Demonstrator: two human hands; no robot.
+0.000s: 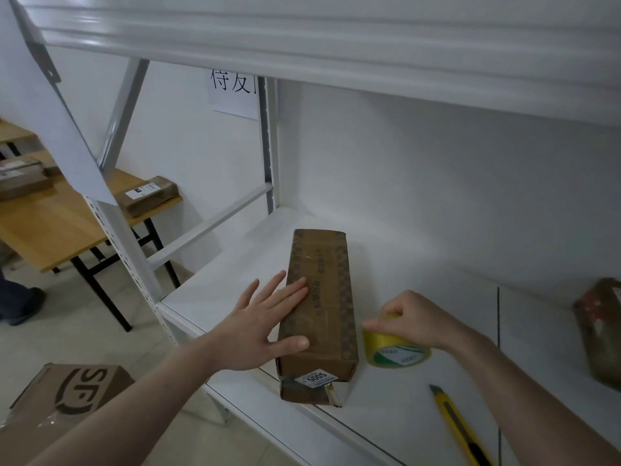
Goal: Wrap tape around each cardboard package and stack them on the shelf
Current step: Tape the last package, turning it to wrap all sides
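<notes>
A long cardboard package (319,314) lies flat on the white shelf (420,270) in the lower middle of the frame, its near end slightly over the shelf's front edge. A small label reading 5005 is stuck on that near end.

The left hand (265,317) comes in from the lower left with its fingers straight and spread. The fingertips and the thumb rest on the left side and top of the package; it grips nothing.

The right hand (420,321), right of centre, is curled over a roll of yellow tape (393,348) and holds it by the top edge. The roll stands on the shelf just beside the package's right side.

A yellow utility knife (460,428) lies on the shelf near the bottom edge of the frame, below the tape. A second wrapped package (601,331) sits on the shelf at the far right edge.

At the left of the frame a wooden counter (50,230) carries several more packages (148,196). An open cardboard box (64,401) marked SF stands on the floor in the lower left corner. A sheet of paper (232,95) with printed characters hangs on the wall at the upper middle.
</notes>
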